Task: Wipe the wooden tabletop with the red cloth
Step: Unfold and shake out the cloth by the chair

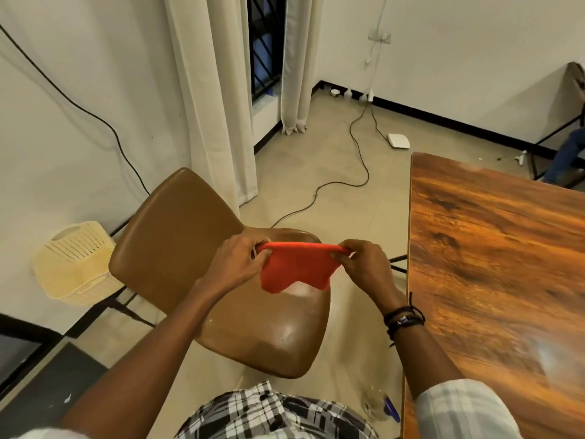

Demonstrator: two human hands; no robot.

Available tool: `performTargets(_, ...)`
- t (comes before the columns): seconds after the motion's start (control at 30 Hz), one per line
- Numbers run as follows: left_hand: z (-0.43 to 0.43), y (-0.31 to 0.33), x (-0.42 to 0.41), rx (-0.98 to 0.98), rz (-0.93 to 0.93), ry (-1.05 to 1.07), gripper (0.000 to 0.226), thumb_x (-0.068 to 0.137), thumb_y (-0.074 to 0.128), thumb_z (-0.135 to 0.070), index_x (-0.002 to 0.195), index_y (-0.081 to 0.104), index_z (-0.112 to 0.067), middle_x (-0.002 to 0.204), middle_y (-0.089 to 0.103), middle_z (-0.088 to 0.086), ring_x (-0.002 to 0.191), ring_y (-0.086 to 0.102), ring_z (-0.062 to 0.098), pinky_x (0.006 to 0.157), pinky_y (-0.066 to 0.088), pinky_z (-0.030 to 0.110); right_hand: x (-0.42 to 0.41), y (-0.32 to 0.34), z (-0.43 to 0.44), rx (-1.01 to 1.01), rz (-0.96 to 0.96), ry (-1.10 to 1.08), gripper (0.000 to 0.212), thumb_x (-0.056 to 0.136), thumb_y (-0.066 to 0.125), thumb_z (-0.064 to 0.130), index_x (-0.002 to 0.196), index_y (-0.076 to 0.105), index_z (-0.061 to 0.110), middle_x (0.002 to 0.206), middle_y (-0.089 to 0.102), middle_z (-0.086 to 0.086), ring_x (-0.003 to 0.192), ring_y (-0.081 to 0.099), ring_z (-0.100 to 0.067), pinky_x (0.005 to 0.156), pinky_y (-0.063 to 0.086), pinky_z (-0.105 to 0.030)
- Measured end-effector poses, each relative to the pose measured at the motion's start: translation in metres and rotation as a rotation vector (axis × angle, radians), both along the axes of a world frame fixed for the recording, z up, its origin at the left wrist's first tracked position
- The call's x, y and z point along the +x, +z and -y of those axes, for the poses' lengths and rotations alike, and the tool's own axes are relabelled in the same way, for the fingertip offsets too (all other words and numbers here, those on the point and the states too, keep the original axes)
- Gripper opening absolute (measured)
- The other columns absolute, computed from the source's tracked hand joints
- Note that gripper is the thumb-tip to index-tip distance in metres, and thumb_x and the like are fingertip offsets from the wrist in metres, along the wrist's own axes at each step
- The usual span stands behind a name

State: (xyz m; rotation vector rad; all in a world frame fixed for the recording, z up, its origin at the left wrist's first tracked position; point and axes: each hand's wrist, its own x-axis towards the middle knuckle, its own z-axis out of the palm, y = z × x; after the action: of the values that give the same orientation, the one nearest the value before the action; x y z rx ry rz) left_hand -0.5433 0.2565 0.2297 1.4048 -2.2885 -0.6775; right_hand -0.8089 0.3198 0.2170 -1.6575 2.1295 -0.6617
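The red cloth [296, 267] hangs stretched between both hands above the brown chair seat. My left hand [239, 261] pinches its left top corner and my right hand [364, 264] pinches its right top corner. The cloth's lower edge droops free in two flaps. The wooden tabletop [493, 264] lies to the right of my hands, its left edge a short way from my right hand. The cloth does not touch the table.
A brown chair [177, 248] stands directly under my hands. A cream plastic basket [76, 264] sits on the floor at the left wall. A black cable [361, 172] and a white device [399, 141] lie on the floor beyond. Curtains [218, 90] hang behind.
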Motion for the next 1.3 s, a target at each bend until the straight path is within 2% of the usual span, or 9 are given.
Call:
performTargets(0.17, 0.002, -0.004, 0.01, -0.03, 0.039, -0.029, 0.013, 0.096, 0.061, -0.032, 0.103, 0.069, -0.023, 0.085, 0.049, -0.021, 0.08, 0.054, 0.008, 0.079, 0.053, 0.035, 0.007, -0.005, 0.006, -0.042, 0.063, -0.006, 0.016, 0.092, 0.069, 0.033, 0.103, 0.076, 0.023, 0.096, 0.074, 0.007, 0.07, 0.062, -0.006, 0.066, 0.046, -0.023)
performTargets(0.37, -0.003, -0.004, 0.02, -0.074, 0.081, -0.035, 0.019, 0.097, 0.058, -0.037, 0.097, 0.067, -0.019, 0.086, 0.052, -0.01, 0.075, 0.055, 0.013, 0.071, 0.054, 0.04, 0.013, -0.007, 0.009, -0.029, 0.045, 0.038, 0.021, 0.096, 0.063, 0.037, 0.108, 0.075, 0.024, 0.102, 0.07, 0.002, 0.083, 0.061, -0.015, 0.069, 0.042, -0.027)
performTargets(0.47, -0.005, 0.0, 0.023, -0.073, 0.077, -0.017, 0.019, 0.097, 0.058, -0.035, 0.098, 0.067, -0.018, 0.087, 0.055, -0.008, 0.076, 0.056, 0.013, 0.072, 0.055, 0.041, 0.016, -0.007, 0.013, -0.012, -0.015, 0.067, 0.024, 0.097, 0.06, 0.039, 0.111, 0.074, 0.026, 0.102, 0.062, -0.001, 0.085, 0.054, -0.014, 0.063, 0.035, -0.018)
performTargets(0.67, -0.008, 0.01, 0.031, -0.046, -0.008, 0.07, 0.015, 0.094, 0.063, -0.033, 0.1, 0.069, -0.021, 0.093, 0.062, -0.005, 0.082, 0.06, 0.014, 0.074, 0.056, 0.041, 0.022, 0.001, 0.027, -0.077, 0.161, 0.07, 0.014, 0.092, 0.068, 0.027, 0.099, 0.077, 0.02, 0.091, 0.076, 0.0, 0.087, 0.068, -0.02, 0.077, 0.054, -0.036)
performTargets(0.87, -0.011, 0.028, 0.053, -0.049, -0.059, 0.198, 0.007, 0.095, 0.063, -0.024, 0.099, 0.068, -0.02, 0.091, 0.065, -0.005, 0.085, 0.061, 0.012, 0.077, 0.057, 0.037, 0.042, 0.029, 0.057, -0.061, 0.343, 0.15, 0.021, 0.084, 0.078, 0.02, 0.105, 0.076, 0.022, 0.083, 0.073, -0.001, 0.078, 0.068, -0.018, 0.074, 0.056, -0.032)
performTargets(0.93, -0.011, 0.037, 0.065, -0.091, -0.097, 0.26, 0.009, 0.096, 0.062, -0.022, 0.102, 0.068, -0.018, 0.093, 0.066, -0.003, 0.087, 0.062, 0.014, 0.076, 0.056, 0.035, 0.053, 0.039, 0.072, -0.074, 0.339, 0.231, 0.01, 0.084, 0.078, 0.02, 0.092, 0.076, 0.025, 0.075, 0.07, 0.002, 0.07, 0.066, -0.015, 0.069, 0.055, -0.033)
performTargets(1.03, -0.009, 0.052, 0.088, -0.167, -0.127, 0.355, 0.012, 0.096, 0.062, -0.02, 0.105, 0.068, -0.015, 0.099, 0.066, -0.003, 0.092, 0.06, 0.014, 0.074, 0.046, 0.02, 0.08, 0.059, 0.094, -0.095, 0.303, 0.334, 0.008, 0.087, 0.075, 0.021, 0.08, 0.072, 0.024, 0.061, 0.058, 0.012, 0.054, 0.052, 0.001, 0.059, 0.043, -0.019)
performTargets(1.13, -0.005, 0.063, 0.12, -0.251, -0.124, 0.455, 0.017, 0.096, 0.062, -0.021, 0.11, 0.068, -0.016, 0.104, 0.069, 0.002, 0.094, 0.061, 0.017, 0.078, 0.049, 0.029, 0.116, 0.08, 0.116, -0.118, 0.302, 0.435, 0.007, 0.087, 0.075, 0.024, 0.081, 0.072, 0.023, 0.065, 0.06, 0.009, 0.056, 0.052, 0.0, 0.058, 0.042, -0.015)
performTargets(1.3, 0.004, 0.082, 0.18, -0.364, -0.141, 0.645, 0.017, 0.096, 0.061, -0.015, 0.112, 0.068, -0.011, 0.108, 0.069, 0.005, 0.093, 0.057, 0.016, 0.078, 0.042, 0.027, 0.187, 0.105, 0.148, -0.168, 0.331, 0.584, 0.004, 0.089, 0.073, 0.026, 0.088, 0.076, 0.023, 0.071, 0.066, 0.004, 0.063, 0.06, -0.008, 0.064, 0.055, -0.032)
